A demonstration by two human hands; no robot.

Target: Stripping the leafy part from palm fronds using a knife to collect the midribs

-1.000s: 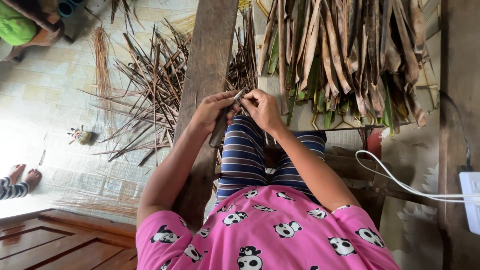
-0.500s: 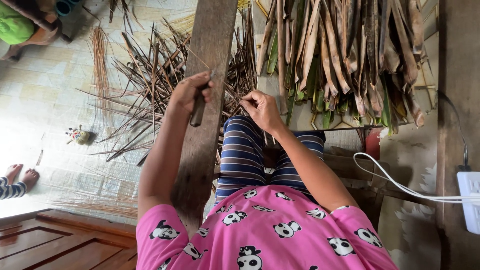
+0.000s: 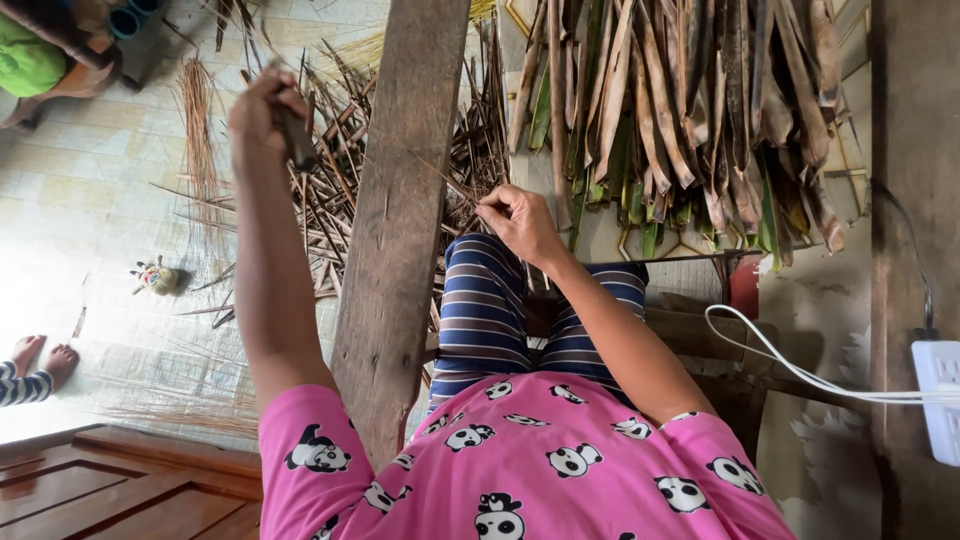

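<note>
My left hand is raised over the tiled floor at the upper left, shut on a small dark knife. A thin leaf rib is pinched in the fingers of my right hand, which rests above my striped trouser knee. The rib runs as a fine line toward the left hand and crosses a wooden plank that leans between my arms. The two hands are well apart.
Dry brown leaf strips litter the floor behind the plank. A heap of green-brown palm leaves lies on a low table at right. A white cable leads to a socket strip. Another person's feet show at left.
My left hand has swung up and to the left with the knife, away from the right hand. The right hand has stayed over my knee, still pinching the rib.
</note>
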